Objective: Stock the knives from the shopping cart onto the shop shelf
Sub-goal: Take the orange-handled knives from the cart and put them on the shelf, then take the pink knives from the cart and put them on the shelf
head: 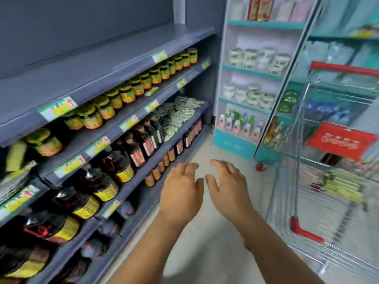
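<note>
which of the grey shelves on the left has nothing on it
The top grey shelf, above the row of yellow-lidded jars. Its board is bare, while every shelf below it holds jars, bottles or packets.

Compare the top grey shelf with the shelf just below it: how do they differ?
The top shelf is bare along the part in view, while the second shelf carries a long row of jars with dark lids and yellow-green labels. The top shelf's edge shows two price tags, the second shelf's several. Both are grey and belong to one unit.
</note>
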`<state>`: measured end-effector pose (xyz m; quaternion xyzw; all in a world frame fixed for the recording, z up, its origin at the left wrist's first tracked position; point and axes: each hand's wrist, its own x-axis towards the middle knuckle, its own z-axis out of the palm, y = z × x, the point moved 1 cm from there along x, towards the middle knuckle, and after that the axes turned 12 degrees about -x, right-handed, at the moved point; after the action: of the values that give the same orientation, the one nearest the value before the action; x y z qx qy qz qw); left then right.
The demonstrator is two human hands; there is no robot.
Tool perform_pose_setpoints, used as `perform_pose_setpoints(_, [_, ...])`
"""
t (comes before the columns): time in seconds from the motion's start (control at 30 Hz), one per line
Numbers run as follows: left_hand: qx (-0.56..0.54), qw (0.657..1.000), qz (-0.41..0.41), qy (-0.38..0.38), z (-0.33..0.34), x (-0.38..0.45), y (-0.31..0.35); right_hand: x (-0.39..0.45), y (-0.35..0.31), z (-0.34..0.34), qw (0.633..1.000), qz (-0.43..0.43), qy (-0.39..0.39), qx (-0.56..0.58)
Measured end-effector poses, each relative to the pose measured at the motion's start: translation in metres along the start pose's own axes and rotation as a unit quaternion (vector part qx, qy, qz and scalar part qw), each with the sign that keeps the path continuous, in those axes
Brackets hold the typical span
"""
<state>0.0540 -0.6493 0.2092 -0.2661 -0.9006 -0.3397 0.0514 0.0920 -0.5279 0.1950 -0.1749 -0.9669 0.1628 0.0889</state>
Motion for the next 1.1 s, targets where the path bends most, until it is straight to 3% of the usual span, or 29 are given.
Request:
perform_pose_setpoints(0.3, [-0.047,0.977,0.02,-0.207,0.115,-0.019,0.066,-0.071,0.136,0.009,0.981,0.192,-0.024,0.02])
perform_pose_setpoints(0.57, [-0.069,0.935,0.05,-0.343,0.201,0.018,0.098,-0.073,0.217,0.021,0.945,0.326,-0.031,-0.003])
perform_pose_setpoints(0.83, [-0.113,0.899,0.096,-0.412,0.263,0.083,0.135,-0.021,0.278,0.008,0.913,0.407,-0.04,-0.011])
perform_pose_setpoints(1.1, [-0.104,0.894,0.113,-0.421,0.325,0.143,0.172,0.038,0.345,-0.013,0.906,0.422,-0.021,-0.022])
